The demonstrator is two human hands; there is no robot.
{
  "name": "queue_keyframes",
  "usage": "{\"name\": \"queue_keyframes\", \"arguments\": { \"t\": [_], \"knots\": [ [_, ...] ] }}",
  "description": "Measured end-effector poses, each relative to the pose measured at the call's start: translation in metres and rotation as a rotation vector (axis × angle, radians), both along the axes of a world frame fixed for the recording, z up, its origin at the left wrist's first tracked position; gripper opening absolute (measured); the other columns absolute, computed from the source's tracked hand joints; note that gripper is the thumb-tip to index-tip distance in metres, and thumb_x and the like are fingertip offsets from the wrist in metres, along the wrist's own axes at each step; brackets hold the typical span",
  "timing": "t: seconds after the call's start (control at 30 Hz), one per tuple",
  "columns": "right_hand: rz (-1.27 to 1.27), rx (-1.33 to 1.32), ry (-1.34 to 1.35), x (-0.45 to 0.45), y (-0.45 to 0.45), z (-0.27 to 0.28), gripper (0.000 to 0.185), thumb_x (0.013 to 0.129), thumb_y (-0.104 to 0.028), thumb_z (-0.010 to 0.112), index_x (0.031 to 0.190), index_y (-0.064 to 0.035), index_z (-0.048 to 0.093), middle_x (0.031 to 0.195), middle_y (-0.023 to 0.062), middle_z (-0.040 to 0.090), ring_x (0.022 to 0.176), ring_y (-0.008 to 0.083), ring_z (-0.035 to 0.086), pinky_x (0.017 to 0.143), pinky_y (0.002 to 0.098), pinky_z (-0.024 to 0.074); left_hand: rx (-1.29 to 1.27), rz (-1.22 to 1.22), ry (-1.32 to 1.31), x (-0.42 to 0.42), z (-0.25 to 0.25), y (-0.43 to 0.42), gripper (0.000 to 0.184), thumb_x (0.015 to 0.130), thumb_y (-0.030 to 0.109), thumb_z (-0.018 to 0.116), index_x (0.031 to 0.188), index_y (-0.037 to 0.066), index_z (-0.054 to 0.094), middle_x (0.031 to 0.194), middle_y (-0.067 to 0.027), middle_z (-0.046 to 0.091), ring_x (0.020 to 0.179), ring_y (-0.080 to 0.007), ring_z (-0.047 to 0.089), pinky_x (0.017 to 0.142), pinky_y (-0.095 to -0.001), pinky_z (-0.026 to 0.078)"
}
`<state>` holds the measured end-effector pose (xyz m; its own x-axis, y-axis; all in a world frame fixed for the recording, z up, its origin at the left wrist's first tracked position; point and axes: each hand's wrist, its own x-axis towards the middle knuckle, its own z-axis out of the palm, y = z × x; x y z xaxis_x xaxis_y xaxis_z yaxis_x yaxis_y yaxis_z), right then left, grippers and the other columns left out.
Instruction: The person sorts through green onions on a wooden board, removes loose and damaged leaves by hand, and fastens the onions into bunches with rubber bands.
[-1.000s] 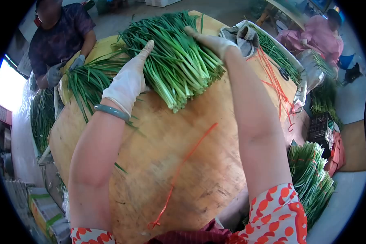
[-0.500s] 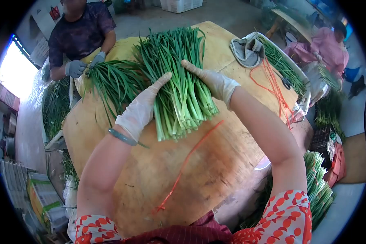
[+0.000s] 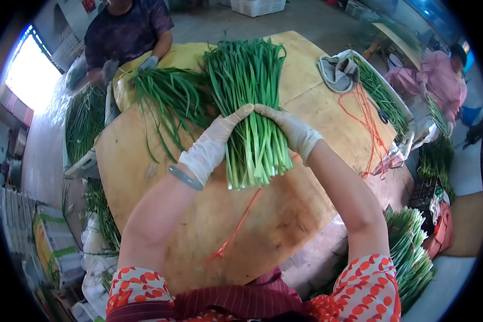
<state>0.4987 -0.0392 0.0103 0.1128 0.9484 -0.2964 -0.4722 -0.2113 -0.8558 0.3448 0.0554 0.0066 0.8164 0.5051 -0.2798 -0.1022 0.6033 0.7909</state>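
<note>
A thick bunch of garlic chives (image 3: 257,134) stands between my hands, green leaves pointing away and pale cut ends toward me. My left hand (image 3: 216,140), in a whitish glove, wraps its left side. My right hand (image 3: 294,129), gloved alike, wraps the right side. Both thumbs lie across the front and their tips meet; the other fingers are hidden behind the stalks. Under and below the bunch, an orange-red tie string (image 3: 239,222) runs along the wooden board (image 3: 198,225). Looser chives (image 3: 169,91) lie to the left of the bunch.
Across the board, a co-worker (image 3: 129,32) in grey gloves handles loose chives. On the right are a grey cloth (image 3: 339,74), more orange strings (image 3: 365,121), scissors (image 3: 383,115) and a chive-filled crate (image 3: 408,121). Tied bunches (image 3: 410,247) stand at lower right. Another person (image 3: 440,80) sits far right.
My hands have closed in around the bunch, bringing the thumbs together, and its stalks are gathered tighter. The co-worker's hand nearer the left edge has moved away from the loose chives.
</note>
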Motion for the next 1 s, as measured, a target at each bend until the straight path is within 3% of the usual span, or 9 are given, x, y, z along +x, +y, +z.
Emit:
{"name": "queue_keyframes", "arguments": {
  "t": [0.07,0.23,0.4,0.47,0.57,0.63,0.77,0.83,1.0],
  "knots": [
    [-0.108,0.042,0.066,-0.017,-0.014,0.006,0.071,0.074,-0.027,0.079,0.126,0.0014,0.041,0.110,0.0130,0.060,0.096,0.0213,0.062,0.083,0.0343,0.0523,0.034,0.024,0.017,-0.015,0.015,-0.016,0.042,0.081,0.029,0.072,0.112,0.005,0.058,0.102,-0.0066,0.064,0.089,-0.0175,0.063,0.083,-0.0317,0.051],
    [-0.142,0.229,-0.064,-0.069,-0.041,0.035,0.081,0.069,-0.022,0.082,0.130,0.0001,0.033,0.115,0.0126,0.056,0.103,0.0211,0.058,0.088,0.0340,0.0499,0.406,0.152,-0.128,-0.069,0.045,-0.045,0.058,0.074,0.014,0.078,0.122,0.002,0.048,0.112,-0.0047,0.058,0.099,-0.0144,0.057,0.088,-0.0277,0.046],
    [-0.085,0.585,-0.390,-0.128,-0.043,0.079,0.104,0.062,-0.021,0.087,0.139,-0.0014,0.019,0.126,0.0123,0.049,0.114,0.0221,0.051,0.097,0.0341,0.0435,0.699,0.237,-0.163,-0.142,0.077,-0.054,0.058,0.068,0.010,0.081,0.118,0.002,0.053,0.107,-0.0034,0.061,0.097,-0.0123,0.057,0.084,-0.0282,0.048],
    [-0.114,0.742,-0.622,-0.146,-0.030,0.082,0.121,0.054,-0.024,0.089,0.143,-0.0010,0.011,0.140,0.0146,0.035,0.127,0.0242,0.038,0.105,0.0367,0.0341,0.805,0.252,-0.118,-0.172,0.090,-0.049,0.059,0.066,0.014,0.082,0.117,0.002,0.054,0.107,-0.0043,0.061,0.098,-0.0140,0.057,0.087,-0.0294,0.047],
    [-0.118,0.856,-0.729,-0.174,-0.010,0.091,0.118,0.055,-0.025,0.090,0.142,-0.0018,0.014,0.134,0.0112,0.041,0.122,0.0217,0.042,0.102,0.0354,0.0373,0.915,0.316,-0.025,-0.216,0.101,-0.042,0.061,0.059,0.016,0.086,0.110,0.002,0.057,0.104,-0.0044,0.062,0.094,-0.0160,0.059,0.086,-0.0303,0.048],
    [-0.115,0.889,-0.814,-0.193,-0.002,0.103,0.121,0.053,-0.027,0.091,0.143,-0.0021,0.014,0.132,0.0092,0.044,0.121,0.0204,0.043,0.101,0.0349,0.0381,0.912,0.307,-0.035,-0.243,0.113,-0.039,0.046,0.062,0.003,0.082,0.103,0.003,0.062,0.097,-0.0017,0.065,0.089,-0.0112,0.059,0.079,-0.0270,0.050],
    [-0.165,1.179,-0.600,-0.222,0.019,0.104,0.123,0.048,-0.031,0.093,0.142,-0.0019,0.019,0.130,0.0116,0.045,0.121,0.0231,0.044,0.103,0.0343,0.0364,0.943,0.331,-0.030,-0.282,0.115,-0.027,0.052,0.057,0.001,0.084,0.104,0.003,0.063,0.098,-0.0024,0.065,0.088,-0.0126,0.060,0.080,-0.0274,0.051],
    [-0.064,1.044,-0.834,-0.225,0.020,0.088,0.118,0.049,-0.031,0.092,0.140,-0.0014,0.024,0.131,0.0131,0.046,0.121,0.0236,0.044,0.103,0.0340,0.0357,1.017,0.262,-0.065,-0.298,0.083,-0.021,0.044,0.066,0.006,0.081,0.106,0.004,0.063,0.099,-0.0029,0.064,0.090,-0.0126,0.060,0.081,-0.0272,0.050],
    [0.000,0.878,-0.847,-0.246,0.026,0.007,0.124,0.047,-0.032,0.092,0.142,-0.0013,0.019,0.134,0.0163,0.043,0.124,0.0272,0.042,0.105,0.0348,0.0341,0.652,0.304,0.093,-0.312,-0.006,-0.037,0.021,0.089,0.015,0.057,0.103,0.000,0.063,0.094,-0.0034,0.064,0.074,-0.0110,0.056,0.067,-0.0260,0.050]
  ]
}}
